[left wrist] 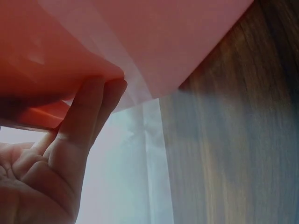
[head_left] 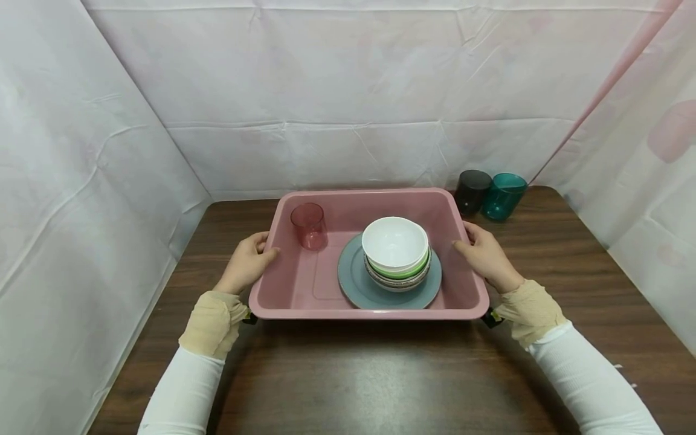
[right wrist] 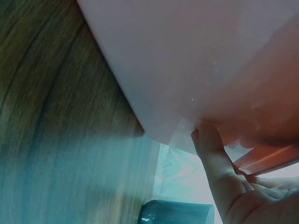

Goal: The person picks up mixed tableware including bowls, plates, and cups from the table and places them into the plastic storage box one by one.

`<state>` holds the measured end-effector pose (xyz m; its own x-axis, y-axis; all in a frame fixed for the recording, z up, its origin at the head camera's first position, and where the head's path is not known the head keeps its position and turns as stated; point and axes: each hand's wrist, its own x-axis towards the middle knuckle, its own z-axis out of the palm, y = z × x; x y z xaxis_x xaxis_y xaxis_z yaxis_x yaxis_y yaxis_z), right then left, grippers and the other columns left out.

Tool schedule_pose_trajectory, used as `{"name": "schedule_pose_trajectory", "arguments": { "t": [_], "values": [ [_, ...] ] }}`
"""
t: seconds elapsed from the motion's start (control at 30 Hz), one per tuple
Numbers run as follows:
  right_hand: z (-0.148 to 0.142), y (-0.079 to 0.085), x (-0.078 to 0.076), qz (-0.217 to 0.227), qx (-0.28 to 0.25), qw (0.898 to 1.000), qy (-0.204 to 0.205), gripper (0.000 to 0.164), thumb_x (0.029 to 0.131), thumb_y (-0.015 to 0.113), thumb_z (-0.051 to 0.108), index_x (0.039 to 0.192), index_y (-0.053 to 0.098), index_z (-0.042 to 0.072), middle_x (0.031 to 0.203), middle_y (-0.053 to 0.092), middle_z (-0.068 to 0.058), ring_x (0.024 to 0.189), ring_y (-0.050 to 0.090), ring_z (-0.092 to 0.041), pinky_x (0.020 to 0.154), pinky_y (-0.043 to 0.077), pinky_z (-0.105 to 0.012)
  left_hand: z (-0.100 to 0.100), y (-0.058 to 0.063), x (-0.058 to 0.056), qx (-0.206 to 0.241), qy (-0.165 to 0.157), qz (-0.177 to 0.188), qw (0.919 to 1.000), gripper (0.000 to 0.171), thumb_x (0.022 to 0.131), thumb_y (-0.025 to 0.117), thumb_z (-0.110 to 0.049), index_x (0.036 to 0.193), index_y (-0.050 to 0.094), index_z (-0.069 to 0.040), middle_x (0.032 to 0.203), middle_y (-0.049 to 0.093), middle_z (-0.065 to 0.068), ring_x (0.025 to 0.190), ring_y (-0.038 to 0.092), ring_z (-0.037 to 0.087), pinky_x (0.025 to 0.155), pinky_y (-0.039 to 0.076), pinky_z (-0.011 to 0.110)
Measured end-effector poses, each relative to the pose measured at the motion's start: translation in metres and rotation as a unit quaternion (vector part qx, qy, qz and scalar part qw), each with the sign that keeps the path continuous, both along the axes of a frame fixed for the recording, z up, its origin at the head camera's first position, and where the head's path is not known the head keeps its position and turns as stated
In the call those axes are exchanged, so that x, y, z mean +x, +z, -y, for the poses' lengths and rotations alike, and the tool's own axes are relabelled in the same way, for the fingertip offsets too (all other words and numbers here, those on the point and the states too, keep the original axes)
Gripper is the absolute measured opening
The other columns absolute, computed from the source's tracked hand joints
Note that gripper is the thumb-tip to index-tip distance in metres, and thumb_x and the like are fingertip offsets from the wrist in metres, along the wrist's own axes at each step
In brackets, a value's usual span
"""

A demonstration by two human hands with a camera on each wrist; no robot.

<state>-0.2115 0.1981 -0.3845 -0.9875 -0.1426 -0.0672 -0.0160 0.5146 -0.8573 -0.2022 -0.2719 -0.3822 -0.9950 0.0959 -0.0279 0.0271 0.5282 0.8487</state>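
Observation:
A pink plastic basin (head_left: 321, 290) sits on the wooden table, with a hand at each short side. My left hand (head_left: 247, 263) grips its left rim, thumb over the edge and fingers under it; in the left wrist view the fingers (left wrist: 86, 112) press the outer wall. My right hand (head_left: 486, 254) holds the right rim the same way, its fingers (right wrist: 212, 144) against the wall underneath. Inside the basin, a blue-grey plate (head_left: 353, 278) carries a stack of bowls topped by a white bowl (head_left: 395, 244). A clear red cup (head_left: 310, 226) stands in the back left corner.
Behind the basin's right side stand a dark grey cup (head_left: 472, 192) and a teal cup (head_left: 504, 196), side by side. White cloth (head_left: 348, 78) hangs behind and along both sides of the brown wooden table (head_left: 348, 374).

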Motion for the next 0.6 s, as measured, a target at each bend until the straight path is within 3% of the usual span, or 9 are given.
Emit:
{"name": "schedule_pose_trajectory", "arguments": {
  "t": [0.13, 0.23, 0.43, 0.5, 0.6],
  "values": [
    [-0.003, -0.003, -0.001, 0.002, 0.003, 1.0, 0.002, 0.061, 0.1, 0.048, 0.023, 0.152, 0.028, -0.001, 0.146, 0.044, -0.028, 0.121, 0.055, -0.039, 0.089, 0.054, -0.041, 0.001, 0.0, 0.001, 0.004, 0.009, -0.002, 1.0, 0.055, 0.094, 0.056, -0.011, 0.142, 0.04, 0.011, 0.118, 0.065, 0.031, 0.089, 0.07, 0.026, 0.068, 0.055, 0.022],
    [-0.007, -0.004, -0.002, 0.004, 0.002, 1.0, 0.001, 0.062, 0.101, 0.049, 0.031, 0.151, 0.03, 0.001, 0.143, 0.048, -0.026, 0.117, 0.057, -0.034, 0.086, 0.054, -0.032, 0.0, -0.001, 0.001, 0.003, 0.013, -0.005, 0.9999, 0.054, 0.094, 0.056, -0.011, 0.141, 0.041, 0.01, 0.118, 0.065, 0.031, 0.087, 0.07, 0.026, 0.068, 0.055, 0.022],
    [-0.024, -0.003, -0.011, -0.027, -0.044, 0.999, -0.006, 0.062, 0.102, 0.047, 0.033, 0.152, 0.029, 0.002, 0.134, 0.053, -0.026, 0.093, 0.059, 0.004, 0.075, 0.053, -0.016, -0.001, -0.002, -0.002, 0.003, 0.016, -0.005, 0.9999, 0.053, 0.094, 0.055, -0.011, 0.141, 0.042, 0.01, 0.117, 0.066, 0.03, 0.084, 0.071, 0.023, 0.066, 0.055, 0.022],
    [-0.031, -0.003, -0.015, -0.041, -0.067, 0.997, -0.011, 0.063, 0.103, 0.047, 0.031, 0.153, 0.025, 0.001, 0.132, 0.054, -0.021, 0.092, 0.058, 0.01, 0.077, 0.054, -0.016, -0.001, -0.002, -0.001, 0.002, 0.018, -0.001, 0.9998, 0.054, 0.094, 0.055, -0.012, 0.142, 0.041, 0.009, 0.117, 0.066, 0.03, 0.083, 0.071, 0.022, 0.066, 0.055, 0.022],
    [-0.042, -0.002, -0.022, -0.065, -0.082, 0.994, -0.027, 0.066, 0.102, 0.05, 0.03, 0.153, 0.023, 0.0, 0.122, 0.056, -0.002, 0.094, 0.058, 0.011, 0.078, 0.056, -0.017, -0.001, -0.002, -0.001, 0.003, 0.019, 0.002, 0.9998, 0.055, 0.094, 0.055, -0.012, 0.142, 0.04, 0.009, 0.118, 0.066, 0.03, 0.082, 0.071, 0.021, 0.066, 0.055, 0.022]
  ]
}}
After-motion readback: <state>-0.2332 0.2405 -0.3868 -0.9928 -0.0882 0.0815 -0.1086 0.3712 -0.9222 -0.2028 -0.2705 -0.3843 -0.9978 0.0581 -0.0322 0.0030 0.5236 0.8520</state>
